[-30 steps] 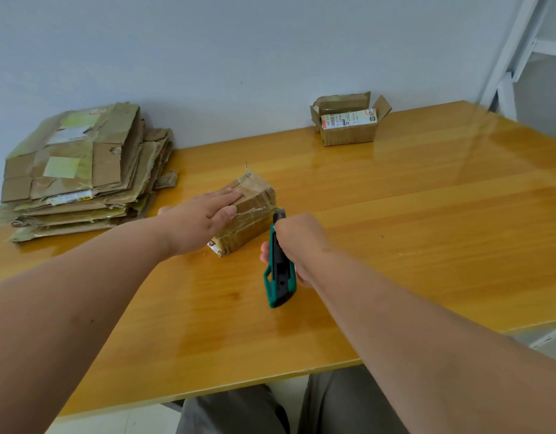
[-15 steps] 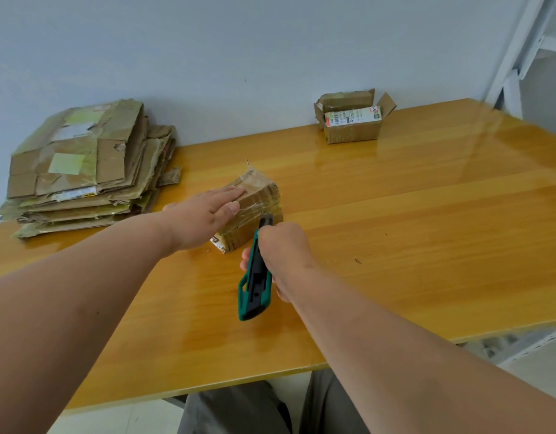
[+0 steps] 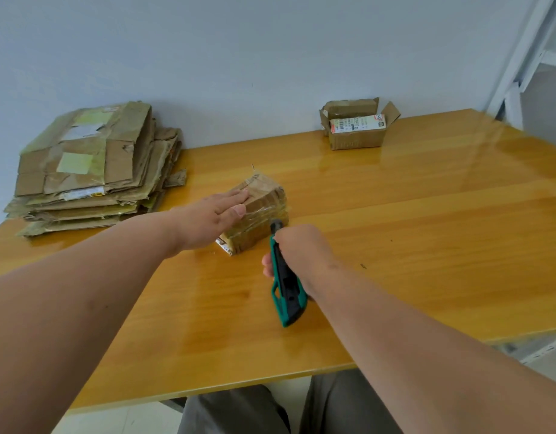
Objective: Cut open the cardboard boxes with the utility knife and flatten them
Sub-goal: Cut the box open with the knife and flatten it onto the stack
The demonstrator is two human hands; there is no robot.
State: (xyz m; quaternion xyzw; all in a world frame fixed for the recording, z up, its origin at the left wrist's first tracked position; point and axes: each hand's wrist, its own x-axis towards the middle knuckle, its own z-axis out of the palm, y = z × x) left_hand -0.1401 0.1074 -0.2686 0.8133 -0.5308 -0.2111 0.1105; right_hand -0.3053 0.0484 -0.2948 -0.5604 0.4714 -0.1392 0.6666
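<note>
A yellow wooden table (image 3: 427, 245) carries flattened cardboard (image 3: 92, 164) at its far-left corner. Mid-table, the left hand (image 3: 207, 220) presses flat-fingered on a taped cardboard box (image 3: 261, 214); the right hand (image 3: 301, 255) grips a green utility knife (image 3: 286, 292) against it.

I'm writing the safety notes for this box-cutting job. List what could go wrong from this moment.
1. The left hand lies flat on the taped box, its thumb close to where the knife meets the box; a slip might cut it.
2. The box sits loose on the glossy table, held down only by that flat hand, so it could slide under the blade.
3. The right hand holds the knife pointing away, yet a sudden breakthrough could scratch the table.
</note>
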